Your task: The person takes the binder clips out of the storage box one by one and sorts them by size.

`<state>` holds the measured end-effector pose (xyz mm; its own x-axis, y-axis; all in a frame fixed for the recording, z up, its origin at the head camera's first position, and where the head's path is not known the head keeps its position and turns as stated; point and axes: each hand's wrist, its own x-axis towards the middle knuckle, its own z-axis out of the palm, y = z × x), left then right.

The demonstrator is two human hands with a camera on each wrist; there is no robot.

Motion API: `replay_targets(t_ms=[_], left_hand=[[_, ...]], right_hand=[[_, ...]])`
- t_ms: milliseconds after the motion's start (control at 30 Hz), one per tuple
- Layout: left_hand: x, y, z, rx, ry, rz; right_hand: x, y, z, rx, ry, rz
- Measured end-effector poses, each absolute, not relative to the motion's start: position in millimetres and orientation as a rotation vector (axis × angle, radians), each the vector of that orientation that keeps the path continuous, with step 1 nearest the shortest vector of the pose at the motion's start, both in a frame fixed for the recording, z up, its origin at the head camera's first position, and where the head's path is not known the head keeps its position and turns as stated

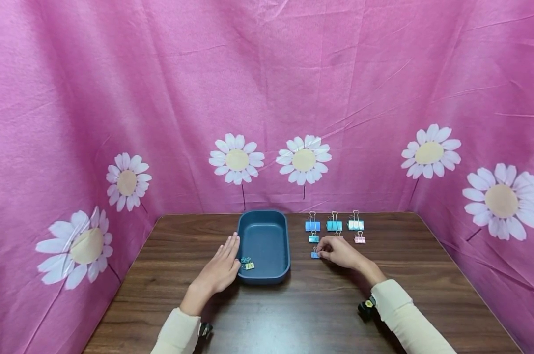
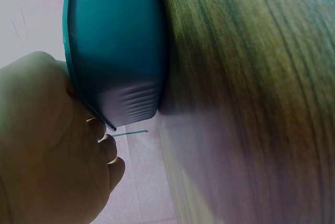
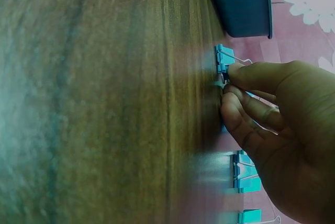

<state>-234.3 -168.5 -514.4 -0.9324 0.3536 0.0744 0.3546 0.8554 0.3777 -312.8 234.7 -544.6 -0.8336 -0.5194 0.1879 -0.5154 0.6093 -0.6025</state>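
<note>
My right hand [image 1: 341, 251] pinches a small blue binder clip [image 1: 314, 255] at its right side, thumb and fingertips close to the table. In the right wrist view the fingers partly hide what lies between them. My left hand [image 1: 218, 265] rests along the left rim of a dark blue tray [image 1: 286, 255], its fingers straight. Inside the tray, near its front left corner, lie a yellow binder clip [image 1: 249, 266] and a teal clip [image 1: 245, 259]. Just behind the right hand stand a small teal clip [image 1: 313, 239] and a small pink clip [image 1: 360, 240]; another between them is mostly hidden.
A back row holds three larger binder clips: blue [image 1: 312, 226], turquoise [image 1: 334, 225] and pale cyan [image 1: 355, 225]. All stand on a brown wooden table [image 1: 267, 314]. A pink flowered cloth [image 1: 267, 88] hangs around the back and sides.
</note>
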Motion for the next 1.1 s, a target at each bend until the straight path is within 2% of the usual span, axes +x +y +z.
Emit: replay_targets(t_ms=[667,1100], left_hand=[[-237,-169,-515,-0.565,-3.041,-0.619],[-235,-170,-515,-0.559,-3.044,-0.639]], right_hand=[[-311,239,-539,-0.821,2.771,-1.146],[-314,207,-503,-0.923,2.843,-1.075]])
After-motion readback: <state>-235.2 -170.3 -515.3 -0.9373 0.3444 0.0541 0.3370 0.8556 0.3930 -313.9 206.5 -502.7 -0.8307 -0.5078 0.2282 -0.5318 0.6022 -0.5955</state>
